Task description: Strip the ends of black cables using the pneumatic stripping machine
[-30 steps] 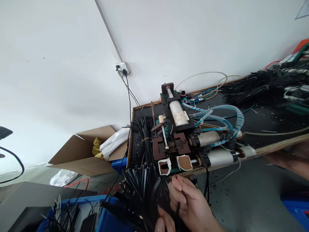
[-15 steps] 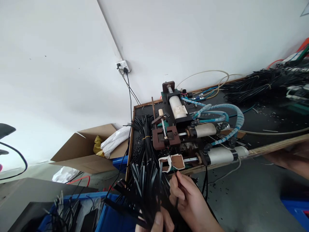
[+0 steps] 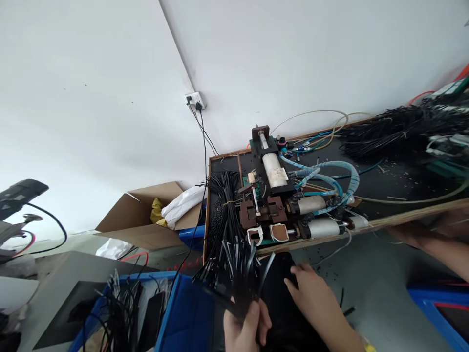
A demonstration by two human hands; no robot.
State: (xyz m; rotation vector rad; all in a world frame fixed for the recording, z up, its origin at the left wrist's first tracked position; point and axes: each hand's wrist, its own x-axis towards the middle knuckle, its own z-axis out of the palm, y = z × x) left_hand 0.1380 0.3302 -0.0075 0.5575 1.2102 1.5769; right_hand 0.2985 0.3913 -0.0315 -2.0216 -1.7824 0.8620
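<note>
Left hand [image 3: 246,326] closed around a fanned bundle of black strips [image 3: 236,269]. Right hand [image 3: 311,293] with loose fingers, low beside the bundle, on dark material. Above, a pneumatic jig [image 3: 278,205] with blue hoses [image 3: 330,171] at the workbench [image 3: 403,186] edge. Cardboard box [image 3: 146,222] at left.

Black strips [image 3: 234,266] fan out from the left hand [image 3: 244,327]. Above them, a dark brown machine [image 3: 262,212] carries white and silver cylinders wrapped with light blue hoses [image 3: 330,171]. It stands on a black bench [image 3: 384,183] with a pale wood edge. Left of the machine lie a tan cardboard box [image 3: 146,225] holding white and yellow bags, and a blue bin [image 3: 179,313]. Behind the machine is a white wall [image 3: 293,58].
</note>
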